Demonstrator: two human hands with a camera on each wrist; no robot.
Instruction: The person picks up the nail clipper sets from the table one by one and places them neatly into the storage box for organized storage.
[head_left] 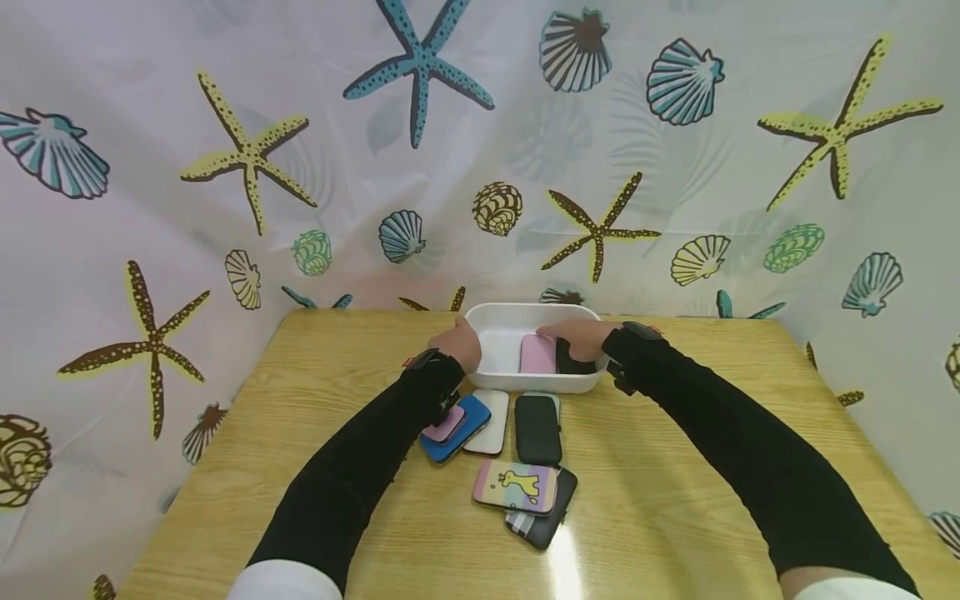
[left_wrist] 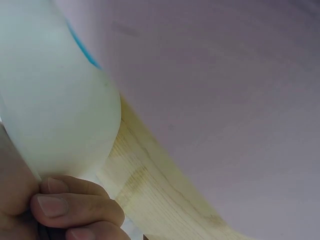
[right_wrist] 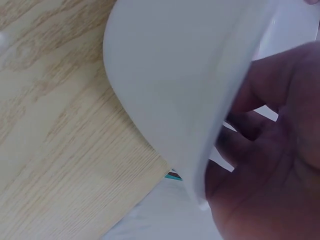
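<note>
A white plastic bin [head_left: 495,382] stands at the table's far side. My left hand [head_left: 457,343] grips its left end with curled fingers; in the left wrist view those fingers [left_wrist: 80,205] lie against the bin's outer wall [left_wrist: 60,105]. Over the right rim reaches my right hand [head_left: 581,335], its index finger at the top edge of a flat pink case [head_left: 537,355]. A black case [head_left: 573,360] lies beside the pink one, partly under that hand. In the right wrist view, the bin wall [right_wrist: 170,85] hides the fingertips of the right hand [right_wrist: 270,130].
In front of the bin lie a small pink case [head_left: 446,427] on a blue case [head_left: 468,429], a white case [head_left: 489,421], a black case [head_left: 537,429] and a giraffe-print case [head_left: 513,486] overlapping a dark one [head_left: 558,500]. A patterned curtain [head_left: 450,183] hangs behind the wooden table [head_left: 675,467].
</note>
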